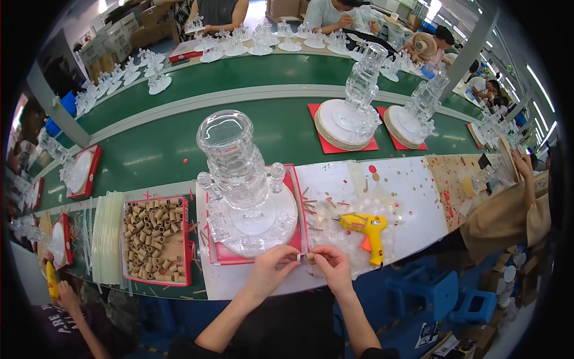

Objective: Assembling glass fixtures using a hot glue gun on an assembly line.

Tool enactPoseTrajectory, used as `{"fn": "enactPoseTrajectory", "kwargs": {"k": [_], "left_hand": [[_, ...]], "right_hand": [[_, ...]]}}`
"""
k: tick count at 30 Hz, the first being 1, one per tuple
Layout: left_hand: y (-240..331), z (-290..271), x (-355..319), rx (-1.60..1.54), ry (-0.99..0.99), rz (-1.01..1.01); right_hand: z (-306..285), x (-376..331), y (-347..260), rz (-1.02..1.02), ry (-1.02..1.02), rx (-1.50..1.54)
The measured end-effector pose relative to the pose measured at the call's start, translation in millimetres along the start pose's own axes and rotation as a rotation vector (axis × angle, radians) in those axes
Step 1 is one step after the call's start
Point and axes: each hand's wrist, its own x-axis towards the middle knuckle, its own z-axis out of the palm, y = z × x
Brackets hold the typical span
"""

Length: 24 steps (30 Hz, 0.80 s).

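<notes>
My left hand [274, 266] and my right hand [332, 267] meet at the near edge of the white work surface [412, 203]. Between their fingertips they pinch one small cardboard tube [307, 256] with a bit of white on its end. Just beyond my hands stands a tall clear plastic tiered tower [239, 173] on a round base, resting on a red tray [298, 206]. A yellow glue gun [366, 226] lies to the right of my right hand, apart from it.
A red box of several brown cardboard tubes [156, 238] sits left, beside a stack of clear glue sticks [108, 236]. Two more clear towers [353, 110] ride the green conveyor [155, 149]. Other people work at both sides and across the belt.
</notes>
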Motion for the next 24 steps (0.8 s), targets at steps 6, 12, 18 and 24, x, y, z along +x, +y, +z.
{"fn": "enactPoseTrajectory", "kwargs": {"k": [6, 12, 18, 24], "left_hand": [[-3, -2, 2, -0.021, -0.010, -0.007], [-4, -2, 1, -0.034, -0.006, -0.015], [-6, -1, -2, -0.045, 0.021, -0.021], [-7, -2, -3, -0.047, 0.045, -0.013]], "right_hand": [[7, 4, -3, -0.049, -0.017, -0.117], [11, 3, -7, -0.037, -0.023, -0.126], [17, 0, 0, -0.149, 0.035, -0.156], [25, -2, 2, -0.143, 0.060, -0.168]]}}
